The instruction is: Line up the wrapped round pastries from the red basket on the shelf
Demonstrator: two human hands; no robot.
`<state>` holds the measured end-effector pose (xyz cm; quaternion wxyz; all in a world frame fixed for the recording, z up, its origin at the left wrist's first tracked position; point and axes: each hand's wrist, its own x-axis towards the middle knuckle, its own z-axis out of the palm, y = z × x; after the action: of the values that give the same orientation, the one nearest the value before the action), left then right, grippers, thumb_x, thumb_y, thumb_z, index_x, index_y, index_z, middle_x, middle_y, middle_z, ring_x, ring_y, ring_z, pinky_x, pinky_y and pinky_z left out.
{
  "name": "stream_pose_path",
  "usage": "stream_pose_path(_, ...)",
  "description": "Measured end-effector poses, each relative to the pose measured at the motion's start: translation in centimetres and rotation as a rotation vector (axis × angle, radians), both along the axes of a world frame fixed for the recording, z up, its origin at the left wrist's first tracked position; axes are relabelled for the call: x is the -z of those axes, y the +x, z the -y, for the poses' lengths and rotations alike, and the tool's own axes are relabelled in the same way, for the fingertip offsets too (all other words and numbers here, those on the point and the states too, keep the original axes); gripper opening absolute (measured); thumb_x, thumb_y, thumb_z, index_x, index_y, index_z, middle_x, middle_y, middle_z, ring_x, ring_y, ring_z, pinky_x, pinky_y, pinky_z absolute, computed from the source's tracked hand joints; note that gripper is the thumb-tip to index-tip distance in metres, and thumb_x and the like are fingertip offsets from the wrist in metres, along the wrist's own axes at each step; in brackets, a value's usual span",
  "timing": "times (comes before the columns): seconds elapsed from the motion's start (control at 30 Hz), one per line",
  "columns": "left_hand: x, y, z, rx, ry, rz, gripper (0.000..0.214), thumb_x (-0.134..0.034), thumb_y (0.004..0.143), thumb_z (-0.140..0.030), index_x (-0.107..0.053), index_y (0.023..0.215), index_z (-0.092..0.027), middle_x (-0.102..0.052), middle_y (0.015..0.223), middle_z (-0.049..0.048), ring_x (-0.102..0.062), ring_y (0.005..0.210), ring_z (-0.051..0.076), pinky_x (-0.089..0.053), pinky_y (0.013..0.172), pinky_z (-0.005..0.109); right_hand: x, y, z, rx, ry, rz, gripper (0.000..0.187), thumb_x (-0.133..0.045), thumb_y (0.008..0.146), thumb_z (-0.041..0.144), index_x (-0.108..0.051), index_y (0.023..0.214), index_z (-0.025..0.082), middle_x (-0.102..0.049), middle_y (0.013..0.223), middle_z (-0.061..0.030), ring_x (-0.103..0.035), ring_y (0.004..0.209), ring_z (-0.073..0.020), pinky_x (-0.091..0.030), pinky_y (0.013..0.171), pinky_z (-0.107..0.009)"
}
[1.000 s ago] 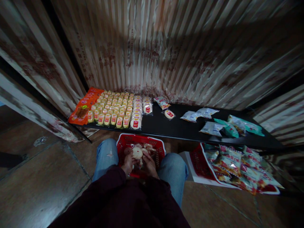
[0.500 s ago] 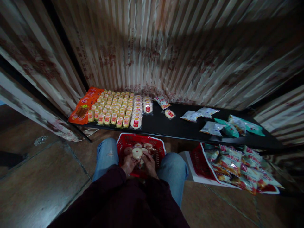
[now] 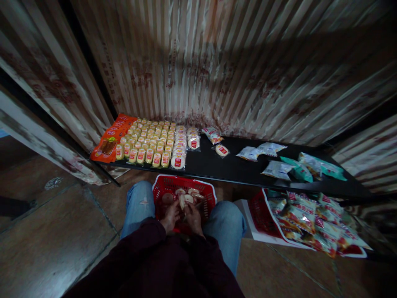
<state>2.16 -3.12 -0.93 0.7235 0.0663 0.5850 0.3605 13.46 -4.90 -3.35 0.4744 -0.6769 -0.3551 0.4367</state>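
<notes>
Between my knees, my left hand [image 3: 171, 217] and my right hand [image 3: 193, 217] are over the red basket [image 3: 157, 187]. Both are closed around pale round cakes in clear wrappers. One wrapped round cake [image 3: 187, 199] faces up between my fingers, and at least one more seems pressed against its left side. Behind and under my hands lie several loose wrapped round cakes [image 3: 194, 191] in the basket. At its left another cake [image 3: 168, 198] rests flat. My fingertips are partly hidden, and the dim light blurs them.
A black shelf [image 3: 208, 165] runs across in front. On it stand rows of small yellow wrapped cakes [image 3: 149, 156], a row of white round cakes [image 3: 178, 161], an orange bag [image 3: 108, 140] and scattered packets [image 3: 277, 169]. At right, a second basket [image 3: 259, 211] holds snack bags [image 3: 302, 211].
The cake that faced me flat between my hands has turned and tilted, with a second one now showing beside it. My hands remain over the basket.
</notes>
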Motion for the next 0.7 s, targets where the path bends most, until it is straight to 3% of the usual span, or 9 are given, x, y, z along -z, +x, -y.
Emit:
stream_pose_path(0.13, -0.4, 0.2, 0.2, 0.088, 0.098, -0.030, 0.031, -0.054, 0.086, -0.034, -0.062, 0.110, -0.017, -0.067, 0.109, 0.0092, -0.064, 0.088, 0.015, -0.047, 0.065, 0.021, -1.9, -0.4, 0.2, -0.032, -0.088, -0.135, 0.052, -0.064, 0.069, 0.061, -0.073, 0.099, 0.019, -0.074, 0.098, -0.0079, -0.063, 0.095, -0.0270, -0.046, 0.088, -0.036)
stream_pose_path(0.27, -0.2, 0.2, 0.3, 0.166, 0.225, -0.108, 0.035, -0.058, 0.083, -0.033, -0.063, 0.115, -0.021, -0.068, 0.112, 0.0062, -0.064, 0.090, 0.015, -0.049, 0.069, 0.022, -2.9, -0.7, 0.0, -0.065, -0.071, -0.276, 0.059, -0.064, 0.068, 0.064, -0.071, 0.104, 0.018, -0.073, 0.105, -0.0082, -0.064, 0.098, -0.0252, -0.048, 0.088, -0.034)
stream_pose_path(0.37, 0.1, 0.2, 0.3, 0.200, 0.290, -0.193, 0.033, -0.061, 0.080, -0.030, -0.067, 0.111, -0.021, -0.067, 0.115, 0.0053, -0.064, 0.094, 0.016, -0.049, 0.074, 0.022, -2.4, -0.8, -0.1, -0.007, -0.070, -0.339, 0.063, -0.068, 0.062, 0.064, -0.071, 0.101, 0.015, -0.073, 0.101, -0.0100, -0.066, 0.096, -0.0254, -0.050, 0.085, -0.033)
stream_pose_path(0.5, 0.3, 0.3, 0.5, 0.225, 0.317, -0.216, 0.038, -0.063, 0.078, -0.029, -0.066, 0.115, -0.022, -0.070, 0.106, 0.0050, -0.064, 0.082, 0.014, -0.049, 0.070, 0.023, -1.1, -0.6, -0.1, 0.053, -0.045, -0.328, 0.066, -0.068, 0.057, 0.069, -0.073, 0.093, 0.014, -0.074, 0.095, -0.0122, -0.068, 0.089, -0.0257, -0.053, 0.080, -0.035)
stream_pose_path(0.7, 0.2, 0.9, 0.1, 0.158, 0.365, -0.272, 0.034, -0.070, 0.072, -0.031, -0.068, 0.103, -0.020, -0.070, 0.096, 0.0050, -0.064, 0.074, 0.012, -0.048, 0.065, 0.021, -0.6, -0.2, -0.2, 0.121, -0.012, -0.282, 0.069, -0.061, 0.063, 0.069, -0.071, 0.102, 0.011, -0.075, 0.090, -0.0123, -0.068, 0.078, -0.0222, -0.053, 0.072, -0.032)
